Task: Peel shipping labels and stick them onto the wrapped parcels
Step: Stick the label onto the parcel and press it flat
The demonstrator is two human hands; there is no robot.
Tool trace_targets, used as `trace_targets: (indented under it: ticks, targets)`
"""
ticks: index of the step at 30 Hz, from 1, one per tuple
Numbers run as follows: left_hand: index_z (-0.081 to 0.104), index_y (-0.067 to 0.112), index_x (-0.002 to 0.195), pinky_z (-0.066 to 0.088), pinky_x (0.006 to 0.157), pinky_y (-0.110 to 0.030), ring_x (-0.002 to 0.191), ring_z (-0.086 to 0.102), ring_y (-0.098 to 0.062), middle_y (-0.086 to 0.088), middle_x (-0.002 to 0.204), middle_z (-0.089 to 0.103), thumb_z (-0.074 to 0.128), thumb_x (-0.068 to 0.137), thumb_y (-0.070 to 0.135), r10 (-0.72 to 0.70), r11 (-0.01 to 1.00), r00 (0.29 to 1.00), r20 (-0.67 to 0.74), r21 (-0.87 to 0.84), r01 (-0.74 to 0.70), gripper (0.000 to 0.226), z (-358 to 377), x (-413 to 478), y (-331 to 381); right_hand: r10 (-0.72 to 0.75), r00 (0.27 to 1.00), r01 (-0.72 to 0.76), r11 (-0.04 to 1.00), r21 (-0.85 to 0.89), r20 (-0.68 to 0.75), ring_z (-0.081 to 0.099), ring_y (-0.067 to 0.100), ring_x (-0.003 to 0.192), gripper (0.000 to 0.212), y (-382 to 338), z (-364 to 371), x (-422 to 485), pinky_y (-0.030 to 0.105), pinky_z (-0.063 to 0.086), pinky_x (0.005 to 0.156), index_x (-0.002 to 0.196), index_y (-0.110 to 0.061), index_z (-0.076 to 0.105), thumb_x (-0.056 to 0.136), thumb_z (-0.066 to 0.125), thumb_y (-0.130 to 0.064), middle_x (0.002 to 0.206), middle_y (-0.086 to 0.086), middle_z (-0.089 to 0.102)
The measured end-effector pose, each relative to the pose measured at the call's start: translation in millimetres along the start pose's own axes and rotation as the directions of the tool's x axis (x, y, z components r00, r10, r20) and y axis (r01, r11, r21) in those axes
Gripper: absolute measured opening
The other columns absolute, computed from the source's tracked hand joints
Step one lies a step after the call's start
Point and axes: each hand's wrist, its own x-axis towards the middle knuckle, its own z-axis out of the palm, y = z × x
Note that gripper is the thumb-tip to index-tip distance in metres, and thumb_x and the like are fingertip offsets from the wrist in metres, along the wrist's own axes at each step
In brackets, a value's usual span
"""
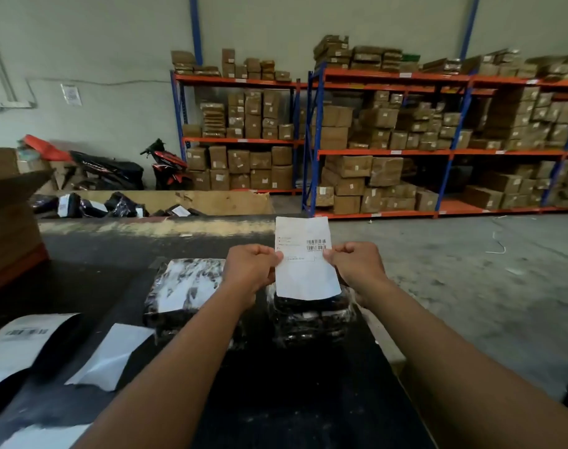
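Note:
A white shipping label [303,260] with a barcode is held upright in the air in front of me. My left hand [248,270] pinches its left edge and my right hand [355,264] pinches its right edge. Below the label, on the black table [276,400], lie two parcels wrapped in black plastic: one [182,290] to the left under my left hand, with white glare on its film, and one [312,322] directly beneath the label. My forearms cover parts of both.
Loose label sheets [111,354] and a curled strip of labels [17,345] lie at the table's left. A brown carton [7,202] stands at far left. Beyond are more black parcels [91,205], a motorbike [166,166], shelving racks [405,150] of boxes, and concrete floor [470,270].

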Motion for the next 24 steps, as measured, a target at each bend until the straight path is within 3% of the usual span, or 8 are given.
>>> trace_targets:
  ticks: [5, 9, 11, 13, 15, 20, 24]
  targets:
    - [0.07, -0.001, 0.083, 0.056, 0.057, -0.028, 0.069, 0.068, -0.021, -0.016, 0.087, 0.073, 0.071, 0.086, 0.002, -0.038, 0.997, 0.993, -0.108, 0.056, 0.044, 0.004, 26, 26, -1, 0.038, 0.994, -0.033, 0.998, -0.054, 0.105, 0.071, 0.028, 0.085, 0.015, 9, -8, 52, 0.047, 0.061, 0.079, 0.07, -0.011, 0.072, 0.083, 0.07, -0.006, 0.089, 0.008, 0.075]
    - [0.073, -0.002, 0.081, 0.044, 0.042, -0.017, 0.046, 0.056, -0.014, -0.012, 0.066, 0.068, 0.075, 0.083, 0.006, -0.023, 0.981, 0.982, -0.188, 0.183, 0.058, 0.008, 31, 36, -2, 0.058, 0.991, -0.048, 0.995, -0.083, 0.118, 0.072, 0.027, 0.08, 0.008, 16, -5, 72, 0.048, 0.061, 0.078, 0.068, -0.005, 0.073, 0.076, 0.074, -0.005, 0.077, 0.008, 0.075]
    - [0.074, -0.001, 0.077, 0.052, 0.05, -0.024, 0.045, 0.057, -0.017, -0.01, 0.06, 0.068, 0.079, 0.08, 0.009, -0.004, 0.97, 0.977, -0.212, 0.236, 0.056, 0.011, 28, 44, -2, 0.065, 0.991, -0.056, 0.995, -0.084, 0.114, 0.072, 0.025, 0.075, 0.007, 18, -2, 76, 0.048, 0.061, 0.078, 0.069, -0.003, 0.073, 0.073, 0.077, -0.007, 0.07, 0.008, 0.074]
    - [0.073, 0.001, 0.08, 0.062, 0.067, -0.037, 0.052, 0.063, -0.02, -0.012, 0.067, 0.072, 0.083, 0.076, 0.011, -0.004, 0.966, 0.975, -0.223, 0.252, 0.061, 0.015, 25, 50, -3, 0.068, 0.993, -0.061, 0.995, -0.074, 0.101, 0.072, 0.025, 0.075, 0.01, 19, 1, 78, 0.047, 0.06, 0.079, 0.066, -0.008, 0.072, 0.071, 0.08, -0.008, 0.07, 0.007, 0.074]
    - [0.07, 0.001, 0.085, 0.061, 0.077, -0.044, 0.057, 0.065, -0.021, -0.014, 0.073, 0.073, 0.085, 0.073, 0.011, -0.011, 0.965, 0.974, -0.224, 0.252, 0.069, 0.022, 22, 53, -2, 0.076, 0.994, -0.07, 0.995, -0.072, 0.081, 0.072, 0.027, 0.076, 0.014, 20, 4, 76, 0.048, 0.06, 0.079, 0.066, -0.011, 0.069, 0.068, 0.082, -0.007, 0.074, 0.007, 0.073]
    - [0.058, 0.005, 0.091, 0.062, 0.073, -0.045, 0.056, 0.068, -0.02, -0.013, 0.075, 0.072, 0.091, 0.064, 0.013, -0.02, 0.962, 0.978, -0.206, 0.264, 0.075, 0.043, 20, 58, -10, 0.115, 0.993, -0.11, 0.986, -0.126, 0.037, 0.07, 0.029, 0.083, 0.038, 27, 8, 75, 0.048, 0.06, 0.077, 0.083, -0.018, 0.06, 0.054, 0.084, -0.018, 0.093, 0.01, 0.071]
    - [0.054, 0.012, 0.085, 0.062, 0.073, -0.043, 0.056, 0.07, -0.02, -0.012, 0.078, 0.072, 0.093, 0.062, 0.02, 0.0, 0.944, 0.97, -0.243, 0.321, 0.08, 0.046, 20, 56, -19, 0.115, 0.993, -0.113, 0.977, -0.18, 0.002, 0.071, 0.029, 0.079, 0.041, 27, 8, 68, 0.047, 0.06, 0.075, 0.087, -0.021, 0.054, 0.058, 0.084, -0.019, 0.093, 0.008, 0.069]
